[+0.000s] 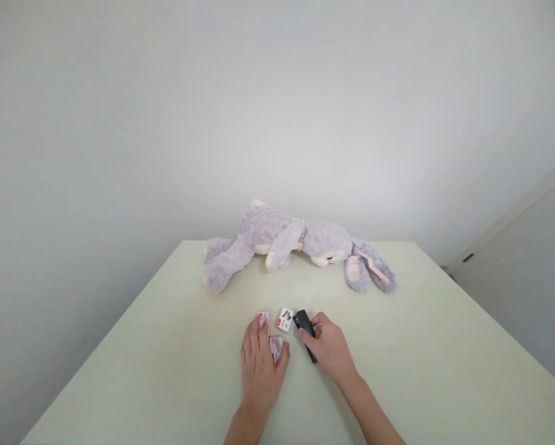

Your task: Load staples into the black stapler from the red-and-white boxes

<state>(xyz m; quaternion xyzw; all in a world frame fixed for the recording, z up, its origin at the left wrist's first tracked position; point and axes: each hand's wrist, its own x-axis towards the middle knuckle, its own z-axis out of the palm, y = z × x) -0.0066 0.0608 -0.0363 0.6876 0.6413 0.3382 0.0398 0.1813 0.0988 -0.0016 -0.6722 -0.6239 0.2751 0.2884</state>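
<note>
A black stapler (306, 330) lies on the table, tilted slightly, with my right hand (329, 347) closed around its right side, thumb on top. My left hand (259, 371) rests palm down with its fingers stretched and thumb apart. Under its fingers is a small white box with pink-red marks (264, 317), partly covered. A second such box (276, 347) shows between the index finger and thumb. Between my two hands, just beyond them, sits a small white and red box with a dark picture on it (285, 319), touched by neither hand.
A grey-lilac plush rabbit (277, 232) lies on its side along the back of the pale green table (175, 358), ears to the right. A plain wall rises behind it. At the right is a pale panel with a dark handle-like mark (468, 258).
</note>
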